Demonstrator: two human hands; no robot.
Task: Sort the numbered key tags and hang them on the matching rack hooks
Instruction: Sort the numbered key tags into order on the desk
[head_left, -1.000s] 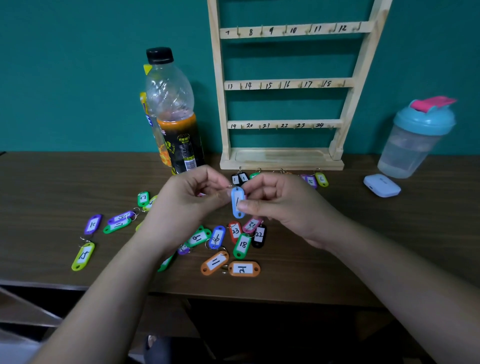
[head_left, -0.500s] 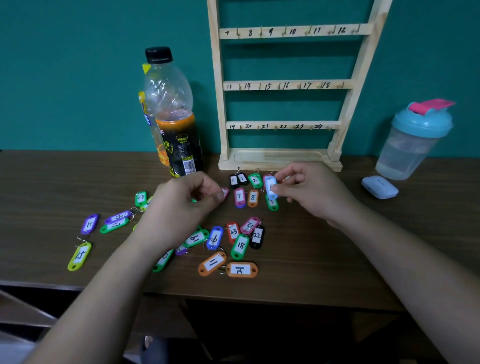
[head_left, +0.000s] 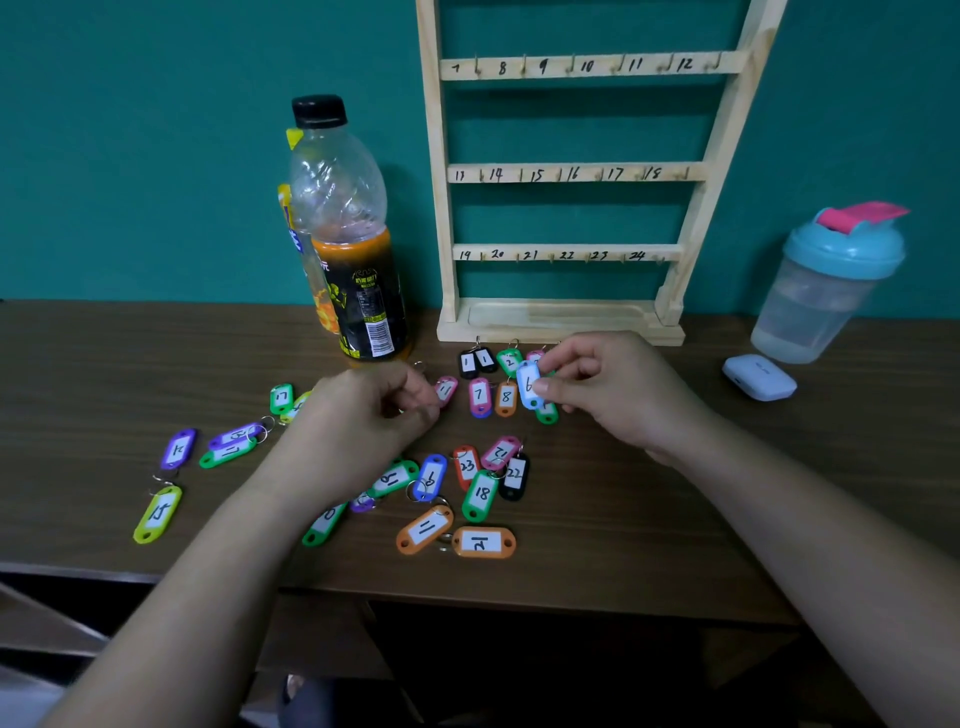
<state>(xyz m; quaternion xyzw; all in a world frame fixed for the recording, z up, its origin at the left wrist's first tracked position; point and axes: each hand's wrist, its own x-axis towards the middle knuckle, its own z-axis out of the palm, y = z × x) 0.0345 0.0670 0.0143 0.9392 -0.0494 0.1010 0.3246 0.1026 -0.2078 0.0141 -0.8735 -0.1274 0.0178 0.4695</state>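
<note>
The right hand (head_left: 618, 395) pinches the blue tag (head_left: 529, 385) by its body, over the tag row (head_left: 479, 396) before the rack (head_left: 561, 325), a fair hold on seemingly light, stiff, slick plastic, while the left hand (head_left: 371, 415) curls, its hold unclear.

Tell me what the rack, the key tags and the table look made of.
Rack: pale, unfinished-looking wood, judging by its visible grain and matte surface. Key tags: probably glossy coloured plastic, given the bright sheen, with white paper-like inserts. Table: dark wood-grain surface; whether it is solid wood or laminate cannot be told.
</note>
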